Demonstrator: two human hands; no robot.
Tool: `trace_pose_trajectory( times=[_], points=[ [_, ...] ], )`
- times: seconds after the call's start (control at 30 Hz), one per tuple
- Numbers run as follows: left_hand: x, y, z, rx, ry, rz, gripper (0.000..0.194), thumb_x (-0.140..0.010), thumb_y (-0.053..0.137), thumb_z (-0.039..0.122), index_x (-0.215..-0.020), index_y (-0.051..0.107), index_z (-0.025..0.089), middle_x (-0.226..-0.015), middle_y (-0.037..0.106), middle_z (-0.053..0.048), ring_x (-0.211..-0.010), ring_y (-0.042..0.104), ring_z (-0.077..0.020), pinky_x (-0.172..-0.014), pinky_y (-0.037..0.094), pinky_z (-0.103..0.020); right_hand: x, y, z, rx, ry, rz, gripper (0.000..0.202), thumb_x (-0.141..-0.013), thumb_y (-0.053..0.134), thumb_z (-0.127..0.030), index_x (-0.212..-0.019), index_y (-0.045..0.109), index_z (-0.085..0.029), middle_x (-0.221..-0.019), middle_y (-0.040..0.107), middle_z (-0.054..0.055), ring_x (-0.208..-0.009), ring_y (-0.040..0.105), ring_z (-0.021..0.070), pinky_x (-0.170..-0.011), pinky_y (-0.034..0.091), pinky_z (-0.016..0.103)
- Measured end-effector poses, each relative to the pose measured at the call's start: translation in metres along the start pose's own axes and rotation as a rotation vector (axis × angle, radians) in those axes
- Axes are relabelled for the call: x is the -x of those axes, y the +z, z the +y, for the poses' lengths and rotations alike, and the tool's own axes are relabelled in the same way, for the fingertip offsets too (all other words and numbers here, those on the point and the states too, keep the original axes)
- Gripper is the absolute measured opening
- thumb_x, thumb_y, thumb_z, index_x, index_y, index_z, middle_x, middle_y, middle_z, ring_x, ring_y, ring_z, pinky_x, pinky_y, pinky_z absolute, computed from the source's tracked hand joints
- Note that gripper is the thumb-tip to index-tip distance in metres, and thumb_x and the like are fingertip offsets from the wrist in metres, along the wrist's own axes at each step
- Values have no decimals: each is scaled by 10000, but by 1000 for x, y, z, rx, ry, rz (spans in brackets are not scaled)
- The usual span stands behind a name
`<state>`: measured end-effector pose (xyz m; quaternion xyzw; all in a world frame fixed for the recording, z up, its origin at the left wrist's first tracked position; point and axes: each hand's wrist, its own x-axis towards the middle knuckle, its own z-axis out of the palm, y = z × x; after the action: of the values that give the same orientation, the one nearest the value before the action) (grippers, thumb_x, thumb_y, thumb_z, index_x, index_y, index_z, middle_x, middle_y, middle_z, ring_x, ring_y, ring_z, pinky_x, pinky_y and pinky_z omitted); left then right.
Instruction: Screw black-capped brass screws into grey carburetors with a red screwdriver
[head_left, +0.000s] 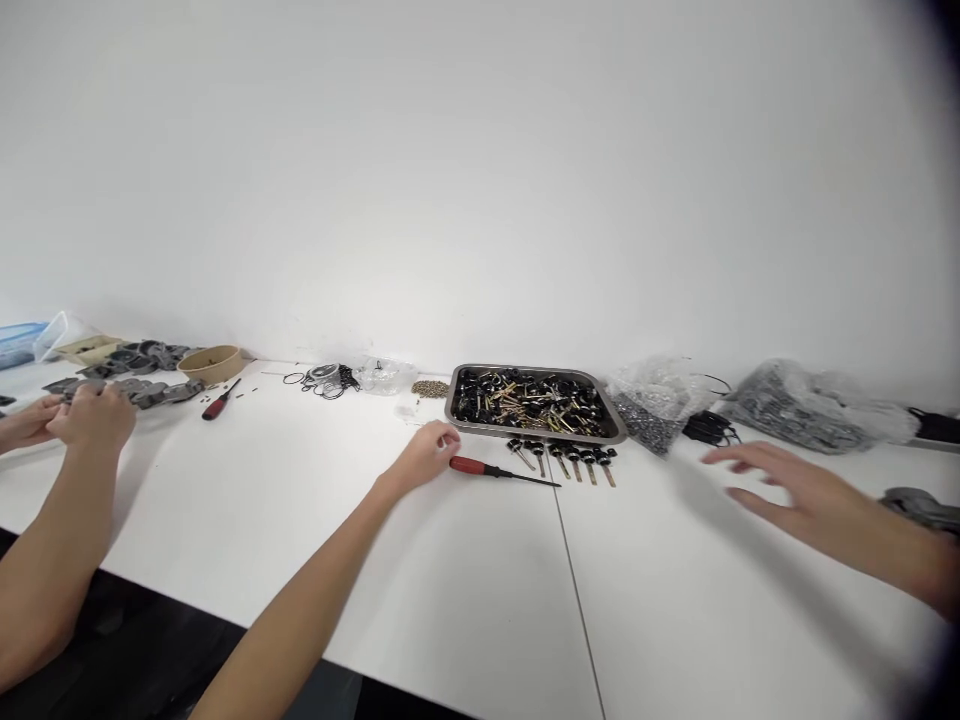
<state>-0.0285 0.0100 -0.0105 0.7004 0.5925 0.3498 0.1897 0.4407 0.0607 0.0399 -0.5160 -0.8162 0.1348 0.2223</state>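
Note:
My left hand [426, 456] rests at the table's middle with its fingers curled in; whatever may be in them is hidden. Just right of it lies a screwdriver [469, 466] with a red and black handle, its shaft pointing right. Behind that, a metal tray [536, 436] is heaped with black-headed, brass-coloured lock parts. Several similar key-like pieces [574, 458] lie in a row along the tray's front edge. My right hand [787, 492] hovers over the table at the right, fingers apart and nothing in it, near a plastic bag of small dark parts [652, 415].
Small brass pieces [431, 388] are piled left of the tray. Black rings [322, 380] and a clear bag [385, 375] lie further left. Another person's hands [94, 415] handle grey parts near a round tan container [211, 365] and a second screwdriver [220, 402]. A large bag [810, 405] lies far right.

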Motion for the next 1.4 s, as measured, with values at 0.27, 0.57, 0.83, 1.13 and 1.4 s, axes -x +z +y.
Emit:
trace_pose_trajectory(
  times=[0.27,0.57,0.83,1.13,1.4],
  points=[
    [-7,-9,-19,-10,-97,149,204,-858,473,247,-856,658,162,-786,641,-37,-718,539,-158,-698,418,-292,-22,102,-73,-111,-216,-167,263,-926,339,-198,-1063,562,-224,-1124,561,67,-860,555,157,-782,447,309],
    [-5,-4,-19,-15,-128,92,136,-847,526,173,-840,659,149,-711,618,-5,-664,531,-128,-670,428,-275,-5,122,-81,-181,-229,-290,268,-766,305,-34,-855,497,-199,-854,525,17,-769,468,137,-715,377,258],
    [-4,-3,-25,-71,-153,37,298,-935,557,410,-959,624,120,-851,629,-34,-756,607,-131,-742,546,-320,-9,129,-72,-165,-196,-335,277,-755,325,-71,-871,548,-186,-824,554,34,-733,492,136,-677,362,250],
    [-2,-1,-20,-129,-146,-9,294,-931,563,408,-967,627,123,-887,636,-43,-793,613,-140,-769,548,-334,-8,126,-74,-211,-190,-311,273,-742,340,-86,-855,564,-194,-787,555,25,-712,479,136,-665,372,243],
    [-4,-2,-19,-84,-101,10,155,-854,520,199,-834,670,165,-673,593,-9,-642,512,-142,-661,416,-287,-5,113,-89,-255,-165,-292,266,-774,334,-70,-830,566,-188,-814,576,23,-751,484,137,-704,375,261]
  ],
)
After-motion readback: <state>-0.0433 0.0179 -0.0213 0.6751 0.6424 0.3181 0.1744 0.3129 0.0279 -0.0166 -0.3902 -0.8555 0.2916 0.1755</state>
